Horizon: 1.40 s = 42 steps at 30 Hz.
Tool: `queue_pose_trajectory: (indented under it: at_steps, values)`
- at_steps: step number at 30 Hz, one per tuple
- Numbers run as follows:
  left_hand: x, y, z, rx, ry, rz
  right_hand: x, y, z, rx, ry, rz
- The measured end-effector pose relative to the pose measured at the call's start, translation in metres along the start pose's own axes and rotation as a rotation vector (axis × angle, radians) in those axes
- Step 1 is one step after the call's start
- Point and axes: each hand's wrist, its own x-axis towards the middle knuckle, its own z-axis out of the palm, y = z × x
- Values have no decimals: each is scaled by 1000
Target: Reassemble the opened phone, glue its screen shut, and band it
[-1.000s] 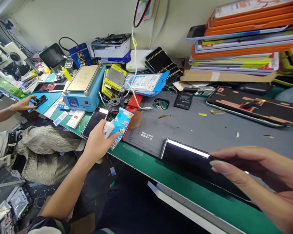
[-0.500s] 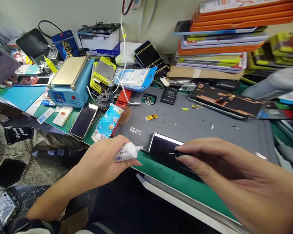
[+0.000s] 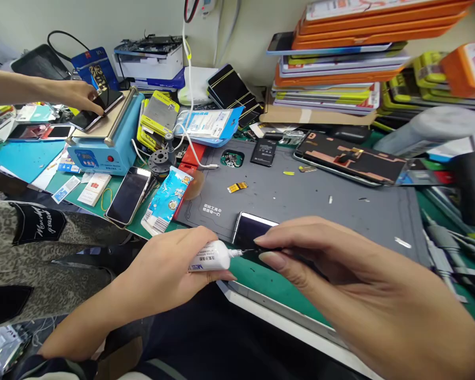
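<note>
My left hand [image 3: 170, 264] is closed around a white glue tube [image 3: 212, 255] with printed text, its narrow nozzle pointing right. In front of it my right hand [image 3: 340, 274] pinches a thin dark pin [image 3: 250, 250] between thumb and forefinger. The pin's free end is at the nozzle tip; whether it goes inside cannot be made out. Behind my right fingers a phone with a dark screen [image 3: 251, 229] rests at the mat's front edge, partly hidden by that hand.
On the grey mat [image 3: 301, 203] lie a flex cable [image 3: 237, 187], a battery [image 3: 263, 152] and an opened phone part [image 3: 348, 158]. A co-worker's hand [image 3: 79, 96] holds a phone [image 3: 97, 110] over the blue heating plate machine [image 3: 106, 155]. Stacked boxes [image 3: 332, 79] stand behind.
My right hand has moved left, bringing the pin to the tube's nozzle. A co-worker's hand with a phone has appeared over the heating plate. The view has shifted slightly.
</note>
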Motion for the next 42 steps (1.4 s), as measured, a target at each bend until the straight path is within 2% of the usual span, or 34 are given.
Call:
queue_pose_trajectory:
  at_steps: [2, 7, 12, 25, 37, 42]
  values:
    - [0, 0, 0, -9, 0, -1, -1, 0, -1, -3, -9, -7]
    - [1, -1, 0, -15, -11, -19, -4, -2, -1, -5, 59, 29]
    - [1, -1, 1, -12, -16, -28, -2, -6, -1, 16, 58, 10]
    - [2, -2, 3, -1, -35, -31, -7, -4, -1, 17, 62, 74]
    - [1, 0, 2, -2, -63, -34, -10, 0, -6, -201, 61, -54]
    - [2, 2, -1, -3, -118, 1, -5, -5, -10, -324, 2, -246]
